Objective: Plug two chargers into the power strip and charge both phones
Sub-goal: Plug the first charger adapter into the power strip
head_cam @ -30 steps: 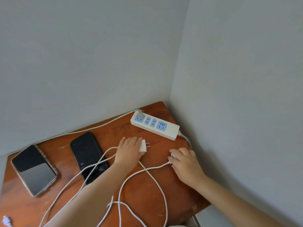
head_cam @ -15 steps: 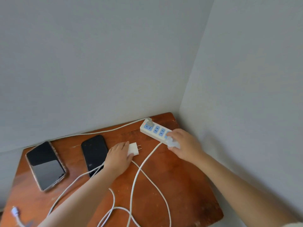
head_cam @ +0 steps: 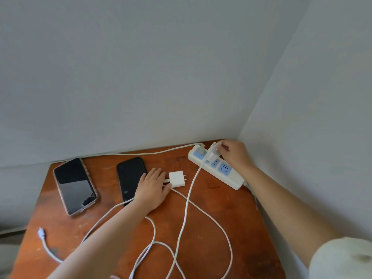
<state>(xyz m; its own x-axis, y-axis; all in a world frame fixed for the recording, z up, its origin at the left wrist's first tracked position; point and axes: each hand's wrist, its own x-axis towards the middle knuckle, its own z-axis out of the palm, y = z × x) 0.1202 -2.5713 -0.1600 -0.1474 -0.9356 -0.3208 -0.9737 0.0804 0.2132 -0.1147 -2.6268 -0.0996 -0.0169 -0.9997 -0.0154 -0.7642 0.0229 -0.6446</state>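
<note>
A white power strip point(head_cam: 233, 179) with blue sockets lies at the table's back right corner. My right hand point(head_cam: 235, 156) holds a white charger point(head_cam: 213, 153) upright against the strip's second socket; its cable point(head_cam: 187, 200) runs down toward me. A second white charger point(head_cam: 177, 179) lies flat on the table, prongs pointing right. My left hand point(head_cam: 153, 188) rests flat just left of it, fingertips at its cable end. Two dark phones lie face up: one point(head_cam: 129, 176) partly under my left hand, one point(head_cam: 75, 185) in a clear case farther left.
The brown wooden table point(head_cam: 241, 228) sits in a corner of grey walls. A plug point(head_cam: 202, 149) occupies the strip's first socket, its cord running left along the wall. White cables loop across the front. A loose cable connector point(head_cam: 41, 232) lies at the front left.
My right hand picked up a charger from the table and carried it up to the power strip. My left hand drew back off the other charger, which now lies uncovered.
</note>
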